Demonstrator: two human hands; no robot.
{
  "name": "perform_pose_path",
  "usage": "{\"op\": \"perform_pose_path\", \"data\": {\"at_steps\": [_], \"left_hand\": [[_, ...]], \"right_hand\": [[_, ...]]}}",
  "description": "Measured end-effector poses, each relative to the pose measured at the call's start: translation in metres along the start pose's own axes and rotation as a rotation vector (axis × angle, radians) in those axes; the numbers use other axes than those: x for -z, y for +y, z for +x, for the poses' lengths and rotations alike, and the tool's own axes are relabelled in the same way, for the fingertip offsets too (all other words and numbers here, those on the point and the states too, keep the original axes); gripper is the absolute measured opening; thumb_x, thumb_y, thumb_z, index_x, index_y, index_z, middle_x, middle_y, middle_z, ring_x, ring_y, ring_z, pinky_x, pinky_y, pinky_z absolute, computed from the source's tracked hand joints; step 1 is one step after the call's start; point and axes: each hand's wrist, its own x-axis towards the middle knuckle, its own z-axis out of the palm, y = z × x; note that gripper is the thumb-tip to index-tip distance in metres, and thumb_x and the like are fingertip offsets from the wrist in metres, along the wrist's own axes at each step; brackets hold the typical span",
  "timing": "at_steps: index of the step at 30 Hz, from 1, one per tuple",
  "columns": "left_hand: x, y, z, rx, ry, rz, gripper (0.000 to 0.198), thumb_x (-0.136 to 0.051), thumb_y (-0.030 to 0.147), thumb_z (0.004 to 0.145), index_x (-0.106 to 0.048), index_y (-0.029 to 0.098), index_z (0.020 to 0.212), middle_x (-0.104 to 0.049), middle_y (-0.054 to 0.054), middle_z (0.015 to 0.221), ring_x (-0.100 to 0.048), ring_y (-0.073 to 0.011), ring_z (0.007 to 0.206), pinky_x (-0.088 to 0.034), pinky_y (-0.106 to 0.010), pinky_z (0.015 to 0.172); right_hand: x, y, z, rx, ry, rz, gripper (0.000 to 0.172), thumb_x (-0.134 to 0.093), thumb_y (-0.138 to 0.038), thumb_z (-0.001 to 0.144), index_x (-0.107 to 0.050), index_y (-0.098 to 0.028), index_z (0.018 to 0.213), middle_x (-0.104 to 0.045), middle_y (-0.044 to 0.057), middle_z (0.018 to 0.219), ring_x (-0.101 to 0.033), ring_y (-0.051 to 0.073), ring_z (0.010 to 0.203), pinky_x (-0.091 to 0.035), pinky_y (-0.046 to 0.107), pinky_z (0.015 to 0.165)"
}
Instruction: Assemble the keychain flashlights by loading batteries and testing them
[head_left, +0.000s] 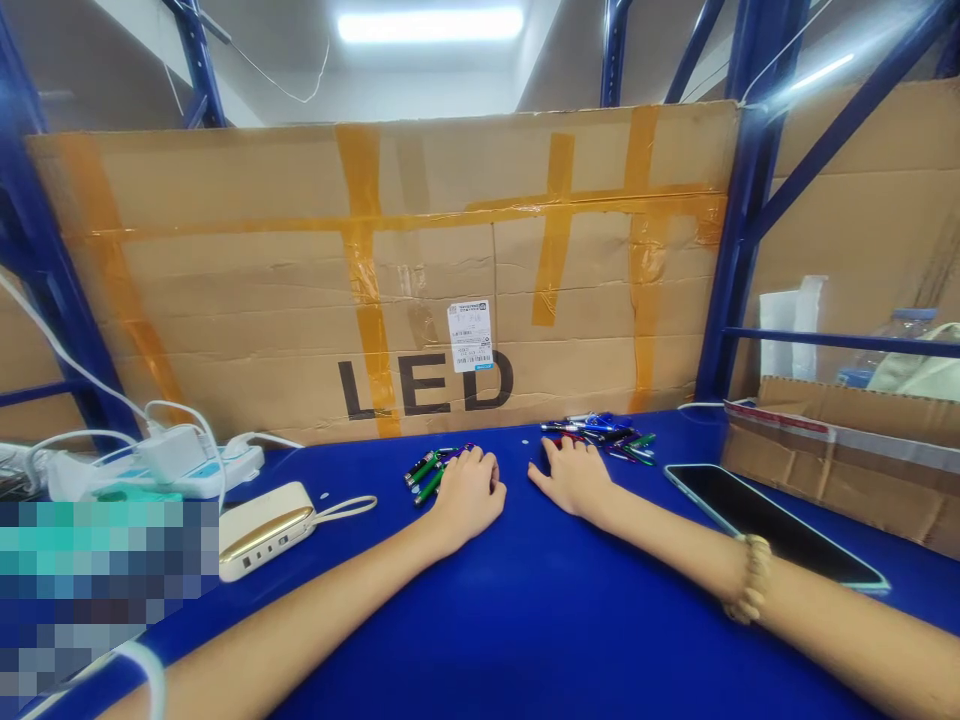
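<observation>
My left hand (pixel 470 498) rests on the blue tabletop with its fingers curled down and closed. Just beside it, partly behind its fingers, lies a small group of pens (pixel 426 470), mostly green with some dark and purple. What is under the fingertips, if anything, is hidden. Farther right, my right hand (pixel 576 477) is open, thumb and fingers spread apart. Its fingertips reach the near edge of a loose pile of pens (pixel 600 428) in blue, red, green and black. I see no pen gripped in that hand.
A cream power bank (pixel 266 530) with a strap and a white power strip (pixel 232 465) with cables are on the left. At right lie a phone (pixel 772 525) and a cardboard box (pixel 847 460). A large taped cardboard panel (pixel 247 300) closes off the back between blue posts (pixel 739 220).
</observation>
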Motion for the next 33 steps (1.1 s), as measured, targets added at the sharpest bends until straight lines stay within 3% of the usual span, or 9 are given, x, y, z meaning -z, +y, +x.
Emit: {"op": "perform_pose_path", "data": {"at_steps": [6, 11, 15, 17, 21, 24, 27, 33], "left_hand": [[0.000, 0.000, 0.000, 0.004, -0.007, 0.003, 0.012, -0.041, 0.016, 0.076, -0.053, 0.018, 0.078, -0.058, -0.007, 0.091, -0.054, -0.0232, 0.092, -0.040, -0.036, 0.080], [0.000, 0.000, 0.000, -0.005, 0.000, 0.007, 0.013, -0.041, 0.016, 0.077, -0.053, 0.018, 0.079, -0.058, -0.008, 0.091, -0.054, -0.0238, 0.091, -0.040, -0.037, 0.079], [0.001, 0.000, -0.001, -0.004, -0.006, 0.003, 0.013, -0.041, 0.016, 0.077, -0.053, 0.018, 0.079, -0.057, -0.009, 0.092, -0.054, -0.0241, 0.092, -0.040, -0.037, 0.080], [0.000, 0.000, -0.001, -0.004, -0.001, -0.001, 0.013, -0.041, 0.016, 0.077, -0.054, 0.018, 0.079, -0.057, -0.009, 0.092, -0.054, -0.0242, 0.092, -0.040, -0.037, 0.080], [-0.002, -0.001, 0.000, -0.006, 0.002, -0.010, 0.013, -0.041, 0.017, 0.077, -0.054, 0.018, 0.079, -0.058, -0.008, 0.090, -0.054, -0.0232, 0.090, -0.040, -0.037, 0.080], [-0.002, -0.001, -0.001, -0.009, 0.010, -0.013, 0.012, -0.041, 0.018, 0.076, -0.053, 0.018, 0.080, -0.058, -0.008, 0.091, -0.054, -0.0234, 0.090, -0.040, -0.037, 0.081], [0.000, 0.000, -0.002, 0.001, 0.019, -0.025, 0.016, -0.041, 0.016, 0.075, -0.050, 0.017, 0.087, -0.059, -0.008, 0.094, -0.054, -0.0233, 0.091, -0.040, -0.036, 0.081], [0.002, 0.001, -0.004, 0.022, 0.007, -0.068, 0.027, -0.040, 0.016, 0.074, -0.044, 0.016, 0.101, -0.059, -0.009, 0.098, -0.054, -0.0235, 0.092, -0.041, -0.036, 0.081]], "right_hand": [[0.002, 0.003, 0.001, 0.167, 0.034, 0.036, 0.041, -0.035, -0.033, 0.089, -0.052, -0.009, 0.118, -0.052, 0.019, 0.119, -0.048, 0.028, 0.110, -0.031, 0.037, 0.091], [0.004, 0.003, 0.001, 0.282, 0.077, 0.072, 0.032, -0.035, -0.026, 0.089, -0.059, -0.013, 0.106, -0.057, 0.014, 0.108, -0.051, 0.025, 0.102, -0.035, 0.035, 0.087], [-0.001, 0.005, 0.003, 0.286, 0.111, 0.133, 0.040, -0.040, -0.029, 0.087, -0.049, -0.013, 0.123, -0.051, 0.015, 0.120, -0.047, 0.026, 0.111, -0.035, 0.037, 0.091], [-0.004, 0.007, 0.005, 0.301, 0.068, 0.185, 0.045, -0.039, -0.031, 0.088, -0.043, -0.016, 0.130, -0.045, 0.015, 0.130, -0.041, 0.026, 0.119, -0.033, 0.039, 0.095], [-0.010, 0.011, 0.011, 0.334, -0.069, 0.290, 0.044, -0.034, -0.031, 0.090, -0.047, -0.014, 0.128, -0.042, 0.014, 0.135, -0.037, 0.025, 0.125, -0.031, 0.041, 0.099], [-0.011, 0.011, 0.012, 0.384, -0.013, 0.371, 0.038, -0.038, -0.024, 0.088, -0.056, -0.012, 0.118, -0.051, 0.013, 0.127, -0.048, 0.022, 0.116, -0.036, 0.035, 0.097], [-0.010, 0.010, 0.011, 0.437, 0.064, 0.451, 0.028, -0.042, -0.017, 0.084, -0.065, -0.015, 0.101, -0.063, 0.008, 0.106, -0.058, 0.020, 0.097, -0.042, 0.031, 0.087], [-0.010, 0.011, 0.010, 0.509, 0.108, 0.600, 0.019, -0.045, -0.018, 0.081, -0.062, -0.019, 0.091, -0.064, 0.005, 0.090, -0.059, 0.018, 0.084, -0.047, 0.031, 0.076]]}}
